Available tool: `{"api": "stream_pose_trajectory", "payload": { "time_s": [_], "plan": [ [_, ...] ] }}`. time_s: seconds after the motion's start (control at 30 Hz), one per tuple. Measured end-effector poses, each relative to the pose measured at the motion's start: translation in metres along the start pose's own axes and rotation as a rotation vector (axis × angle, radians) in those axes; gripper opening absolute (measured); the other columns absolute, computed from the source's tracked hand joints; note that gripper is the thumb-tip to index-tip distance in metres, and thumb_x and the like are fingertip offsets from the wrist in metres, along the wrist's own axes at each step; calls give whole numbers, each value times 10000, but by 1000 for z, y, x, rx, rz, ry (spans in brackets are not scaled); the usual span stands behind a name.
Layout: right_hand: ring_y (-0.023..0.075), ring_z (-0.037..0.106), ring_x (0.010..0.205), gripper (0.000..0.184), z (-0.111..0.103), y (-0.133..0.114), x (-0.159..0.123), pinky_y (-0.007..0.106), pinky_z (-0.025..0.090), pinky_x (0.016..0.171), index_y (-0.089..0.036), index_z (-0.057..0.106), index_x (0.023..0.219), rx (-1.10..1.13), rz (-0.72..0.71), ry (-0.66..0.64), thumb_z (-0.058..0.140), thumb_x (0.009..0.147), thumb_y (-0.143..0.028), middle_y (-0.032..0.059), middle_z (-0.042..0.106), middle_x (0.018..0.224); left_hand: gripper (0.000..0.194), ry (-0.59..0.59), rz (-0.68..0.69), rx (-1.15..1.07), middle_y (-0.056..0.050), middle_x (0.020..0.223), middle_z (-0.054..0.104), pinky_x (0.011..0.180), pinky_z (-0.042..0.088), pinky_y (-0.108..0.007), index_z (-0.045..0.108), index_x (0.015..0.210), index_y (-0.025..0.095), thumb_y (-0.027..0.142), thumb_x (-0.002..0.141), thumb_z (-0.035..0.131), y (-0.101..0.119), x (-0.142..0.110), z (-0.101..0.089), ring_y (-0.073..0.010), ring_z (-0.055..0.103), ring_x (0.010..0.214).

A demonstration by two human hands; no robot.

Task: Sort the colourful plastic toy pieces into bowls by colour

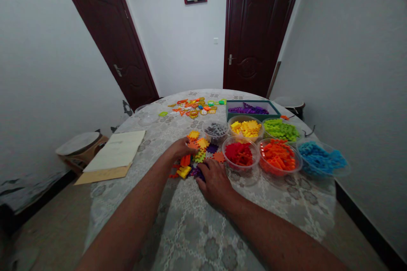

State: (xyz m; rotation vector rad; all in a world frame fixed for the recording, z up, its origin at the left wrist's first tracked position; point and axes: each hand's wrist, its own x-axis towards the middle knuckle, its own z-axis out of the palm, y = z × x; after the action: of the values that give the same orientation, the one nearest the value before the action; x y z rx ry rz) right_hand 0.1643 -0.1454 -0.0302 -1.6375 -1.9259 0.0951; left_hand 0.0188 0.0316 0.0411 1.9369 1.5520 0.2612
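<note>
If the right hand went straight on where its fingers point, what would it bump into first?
The right hand would likely meet the loose pile of coloured pieces first, probably its purple pieces; depth is unclear, so it may already touch them.

Cloth-covered desk, rounded far edge. On it sit: paper frame left; loose plastic pieces center; small shapes scattered above; six clear tubs right of center, open box above.
</note>
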Motion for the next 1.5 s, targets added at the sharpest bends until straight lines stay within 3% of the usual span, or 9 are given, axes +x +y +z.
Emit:
{"api": "stream_pose_trajectory", "payload": {
  "time_s": [0.23, 0.43, 0.63, 0.77, 0.9, 1.07, 1.27, 1.4, 1.5],
  "plan": [
    [334, 543, 1343, 417, -2, -1, 0, 533, 425, 1155, -228, 655, 1375, 0, -4, 3, 726, 974, -318, 156, 619, 1420, 656, -78, -38, -157, -7, 751, 741, 524, 451, -268, 657, 1227, 200, 430, 649, 865, -6, -8, 1, -206, 660, 605],
    [335, 551, 1336, 399, -5, -3, 0, 529, 426, 1153, -232, 663, 1357, 2, -1, -4, 726, 971, -310, 155, 623, 1415, 375, -216, -10, -270, -32, 766, 755, 526, 468, -255, 743, 918, 192, 441, 652, 832, -5, -11, -4, -197, 662, 639],
    [322, 545, 1333, 392, -5, -3, 1, 518, 411, 1164, -217, 663, 1349, 19, -6, 10, 721, 973, -311, 151, 630, 1400, 440, -297, 42, -313, -34, 826, 787, 537, 486, -257, 790, 995, 198, 391, 609, 874, 3, -13, -1, -205, 680, 667],
    [325, 555, 1325, 397, -5, -2, 1, 518, 428, 1147, -224, 664, 1353, 27, -9, -6, 720, 970, -313, 150, 633, 1399, 533, -268, 71, -325, -19, 824, 783, 554, 487, -254, 783, 1081, 201, 338, 577, 890, 6, -11, 6, -205, 684, 686],
    [325, 555, 1331, 406, -5, -1, 1, 525, 422, 1153, -225, 659, 1360, 29, -8, 4, 720, 965, -300, 150, 630, 1404, 484, -260, 81, -396, -36, 860, 784, 579, 504, -256, 764, 1056, 176, 355, 618, 865, 5, -18, 12, -209, 703, 725],
    [325, 554, 1331, 410, 0, 1, -1, 527, 423, 1146, -236, 654, 1370, 29, -11, 15, 712, 968, -292, 145, 628, 1417, 533, -237, 48, -823, -14, 889, 755, 612, 560, -274, 692, 1092, 197, 360, 638, 919, -11, -35, 5, -171, 687, 699],
    [320, 560, 1326, 327, 4, 8, 2, 525, 429, 1139, -210, 670, 1337, 57, -6, 62, 642, 1017, -270, 149, 658, 1394, 500, -44, 13, -1187, 32, 860, 689, 552, 572, -249, 638, 1040, 220, 298, 649, 939, -22, -59, -14, -136, 660, 684],
    [276, 639, 1206, 278, 1, 13, 6, 449, 486, 1078, -202, 697, 1289, 160, 2, 104, 572, 1053, -280, 134, 724, 1271, 449, 26, 23, -1343, 28, 810, 675, 533, 580, -240, 635, 1023, 207, 244, 673, 913, -26, -69, -8, -127, 644, 635],
    [278, 641, 1222, 300, -2, 13, 6, 464, 474, 1093, -210, 694, 1304, 131, 13, 76, 596, 1031, -290, 129, 726, 1290, 418, 3, 21, -1421, 20, 789, 674, 575, 620, -283, 626, 1026, 208, 240, 701, 886, -33, -71, 4, -149, 665, 635]
  ]
}}
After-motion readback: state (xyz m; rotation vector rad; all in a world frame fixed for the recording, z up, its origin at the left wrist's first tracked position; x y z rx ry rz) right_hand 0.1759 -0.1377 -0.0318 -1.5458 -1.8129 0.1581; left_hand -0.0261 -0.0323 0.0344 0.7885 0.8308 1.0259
